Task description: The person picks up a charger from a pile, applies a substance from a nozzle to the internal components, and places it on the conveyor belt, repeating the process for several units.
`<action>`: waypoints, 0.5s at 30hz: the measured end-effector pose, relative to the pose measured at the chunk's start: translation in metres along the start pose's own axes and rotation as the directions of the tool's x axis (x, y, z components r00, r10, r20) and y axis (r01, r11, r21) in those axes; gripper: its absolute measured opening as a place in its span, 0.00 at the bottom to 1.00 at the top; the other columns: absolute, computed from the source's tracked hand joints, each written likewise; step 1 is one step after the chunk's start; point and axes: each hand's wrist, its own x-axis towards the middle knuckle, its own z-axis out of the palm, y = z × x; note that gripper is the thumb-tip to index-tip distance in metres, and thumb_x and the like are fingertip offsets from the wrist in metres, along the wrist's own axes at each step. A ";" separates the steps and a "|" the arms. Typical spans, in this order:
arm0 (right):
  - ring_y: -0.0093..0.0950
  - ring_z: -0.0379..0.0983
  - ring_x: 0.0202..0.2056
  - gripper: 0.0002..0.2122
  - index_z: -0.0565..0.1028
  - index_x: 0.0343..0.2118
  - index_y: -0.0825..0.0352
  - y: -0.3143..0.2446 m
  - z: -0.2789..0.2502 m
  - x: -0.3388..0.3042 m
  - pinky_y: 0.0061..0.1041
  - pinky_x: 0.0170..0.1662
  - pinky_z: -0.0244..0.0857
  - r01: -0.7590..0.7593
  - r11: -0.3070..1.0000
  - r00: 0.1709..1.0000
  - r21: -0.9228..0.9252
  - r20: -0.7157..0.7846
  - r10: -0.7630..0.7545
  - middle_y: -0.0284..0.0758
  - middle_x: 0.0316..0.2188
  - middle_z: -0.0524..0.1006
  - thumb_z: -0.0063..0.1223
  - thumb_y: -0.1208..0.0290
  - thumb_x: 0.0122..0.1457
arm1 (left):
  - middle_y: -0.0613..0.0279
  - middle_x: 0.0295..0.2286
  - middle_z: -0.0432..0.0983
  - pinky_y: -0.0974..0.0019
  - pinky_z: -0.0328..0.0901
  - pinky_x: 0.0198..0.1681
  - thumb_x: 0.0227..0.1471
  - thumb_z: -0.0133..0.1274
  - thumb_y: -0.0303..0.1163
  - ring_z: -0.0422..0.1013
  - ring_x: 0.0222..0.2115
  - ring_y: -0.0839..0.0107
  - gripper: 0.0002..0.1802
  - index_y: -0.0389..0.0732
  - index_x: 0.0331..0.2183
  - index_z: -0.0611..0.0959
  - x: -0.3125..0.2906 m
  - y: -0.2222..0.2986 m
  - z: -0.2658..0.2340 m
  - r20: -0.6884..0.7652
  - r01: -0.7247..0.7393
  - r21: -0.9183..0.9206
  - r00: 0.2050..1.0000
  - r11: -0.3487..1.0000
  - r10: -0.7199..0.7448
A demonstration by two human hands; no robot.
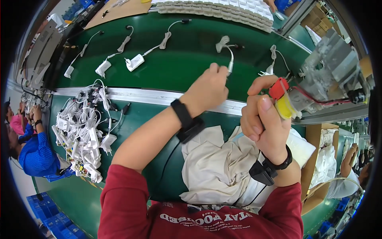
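Observation:
My left hand (209,87) is closed over the green belt. Its fingers meet the lower end of a white power adapter cord (231,59), whose bundled part stretches away beyond them. Any adapter body there is hidden by the hand. My right hand (264,115) is raised to the right, with fingers curled. Its thumb and forefinger are right beside the red (279,88) and yellow (285,106) end of a plastic-wrapped device (318,79). What these fingers grip, if anything, is not visible. Another white plug with cord (270,67) lies just beyond the right hand.
Three white adapters, one of them (135,62) nearest the middle, lie spaced on the belt (171,59). A tangled pile of adapters (83,131) is at left. Pale cloth (219,167) lies before me, a cardboard box (314,171) at right. White trays (219,12) stand far off; co-workers sit both sides.

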 end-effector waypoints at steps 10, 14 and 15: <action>0.13 0.48 0.09 0.10 0.62 0.36 0.67 0.001 -0.002 0.007 0.15 0.11 0.44 0.023 1.000 1.000 -0.017 -0.019 -0.023 0.25 0.10 0.56 0.43 0.65 0.61 | 0.50 0.31 0.73 0.58 0.68 0.35 0.38 0.61 0.34 0.71 0.34 0.53 0.20 0.34 0.33 0.74 -0.028 -0.080 -0.130 -0.195 0.278 0.741 0.960 0.611 -0.199; 0.13 0.48 0.09 0.10 0.63 0.36 0.67 0.000 -0.005 0.007 0.15 0.11 0.43 0.007 1.000 1.000 -0.023 -0.011 -0.007 0.25 0.10 0.56 0.43 0.65 0.61 | 0.53 0.32 0.76 0.61 0.68 0.31 0.43 0.59 0.34 0.74 0.33 0.59 0.17 0.35 0.34 0.74 -0.037 -0.088 -0.149 -0.010 0.396 0.675 0.849 0.623 -0.529; 0.13 0.48 0.09 0.09 0.63 0.36 0.67 -0.001 -0.005 0.008 0.15 0.11 0.43 0.012 1.000 1.000 -0.026 -0.013 -0.013 0.25 0.10 0.56 0.42 0.65 0.61 | 0.53 0.32 0.76 0.61 0.68 0.31 0.43 0.59 0.34 0.74 0.33 0.59 0.17 0.35 0.34 0.74 -0.038 -0.087 -0.146 -0.008 0.396 0.674 0.848 0.623 -0.530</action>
